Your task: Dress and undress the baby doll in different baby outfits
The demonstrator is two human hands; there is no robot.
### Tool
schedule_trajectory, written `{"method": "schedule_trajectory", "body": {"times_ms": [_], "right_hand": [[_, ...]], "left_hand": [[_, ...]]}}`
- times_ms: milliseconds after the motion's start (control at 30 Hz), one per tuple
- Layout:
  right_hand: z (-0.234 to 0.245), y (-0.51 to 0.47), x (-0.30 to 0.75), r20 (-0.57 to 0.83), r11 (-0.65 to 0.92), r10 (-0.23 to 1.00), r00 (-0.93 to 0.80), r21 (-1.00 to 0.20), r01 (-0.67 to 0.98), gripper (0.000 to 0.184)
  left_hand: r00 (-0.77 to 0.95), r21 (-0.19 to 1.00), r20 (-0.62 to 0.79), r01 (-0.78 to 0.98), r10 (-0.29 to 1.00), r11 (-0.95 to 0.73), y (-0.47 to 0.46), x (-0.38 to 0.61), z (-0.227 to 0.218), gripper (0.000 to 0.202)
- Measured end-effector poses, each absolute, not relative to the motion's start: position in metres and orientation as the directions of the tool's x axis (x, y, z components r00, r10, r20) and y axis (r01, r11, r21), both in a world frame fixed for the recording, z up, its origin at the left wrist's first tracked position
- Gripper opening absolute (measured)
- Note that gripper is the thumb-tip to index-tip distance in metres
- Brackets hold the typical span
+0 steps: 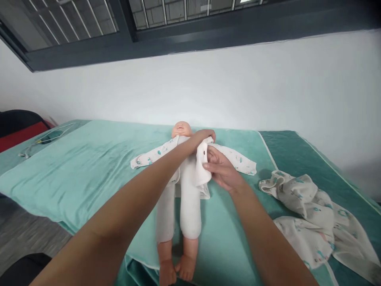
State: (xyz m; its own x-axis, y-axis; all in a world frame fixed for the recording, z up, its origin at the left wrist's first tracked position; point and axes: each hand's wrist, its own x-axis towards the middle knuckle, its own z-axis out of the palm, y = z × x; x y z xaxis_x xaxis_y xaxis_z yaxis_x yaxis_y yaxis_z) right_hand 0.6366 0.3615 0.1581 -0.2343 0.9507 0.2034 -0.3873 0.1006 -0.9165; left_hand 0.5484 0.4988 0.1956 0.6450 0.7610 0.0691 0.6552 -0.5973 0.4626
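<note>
A baby doll lies on its back, head toward the wall, with bare feet near the bed's front edge. White cloth covers its torso and legs. A white baby shirt with small teal prints lies spread around it, both sleeves stretched out sideways. My left hand reaches across the doll's chest, bent over the upper part of the shirt's front; its fingertips are partly hidden. My right hand pinches the turned-back edge of the shirt front between thumb and fingers, beside the doll's waist. The white inner side of that flap faces me.
Another printed white baby garment lies crumpled at the right. A teal sheet covers the bed, wrinkled on the left. Thin cords lie at the far left, near a black and red object. Behind stand a white wall and a barred window.
</note>
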Motion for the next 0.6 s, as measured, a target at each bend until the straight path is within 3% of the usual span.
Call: {"method": "schedule_trajectory", "body": {"times_ms": [133,267,367,467,600], "right_hand": [[0.156,0.358,0.641,0.181,0.029,0.886,-0.427,-0.94,-0.339,0.051],[0.15,0.359,0.641,0.173,0.027,0.91,-0.377,-0.932,-0.362,0.041],[0.146,0.362,0.636,0.2,0.11,0.956,-0.215,-0.922,-0.371,0.03],[0.146,0.363,0.63,0.288,0.256,0.954,-0.087,-0.929,-0.266,0.024],[0.15,0.356,0.623,0.337,0.336,0.924,-0.181,-0.941,-0.039,0.024]], "left_hand": [[0.63,0.551,0.24,0.538,0.739,-0.638,0.498,0.509,0.21,0.02],[0.423,0.568,0.397,0.584,0.814,-0.58,0.491,0.474,0.202,0.015],[0.21,0.618,0.43,0.641,0.878,-0.456,0.49,0.457,0.186,0.016],[0.11,0.705,0.412,0.591,0.904,-0.393,0.485,0.449,0.171,0.015],[0.076,0.805,0.346,0.488,0.935,-0.338,0.46,0.439,0.159,0.024]]}}
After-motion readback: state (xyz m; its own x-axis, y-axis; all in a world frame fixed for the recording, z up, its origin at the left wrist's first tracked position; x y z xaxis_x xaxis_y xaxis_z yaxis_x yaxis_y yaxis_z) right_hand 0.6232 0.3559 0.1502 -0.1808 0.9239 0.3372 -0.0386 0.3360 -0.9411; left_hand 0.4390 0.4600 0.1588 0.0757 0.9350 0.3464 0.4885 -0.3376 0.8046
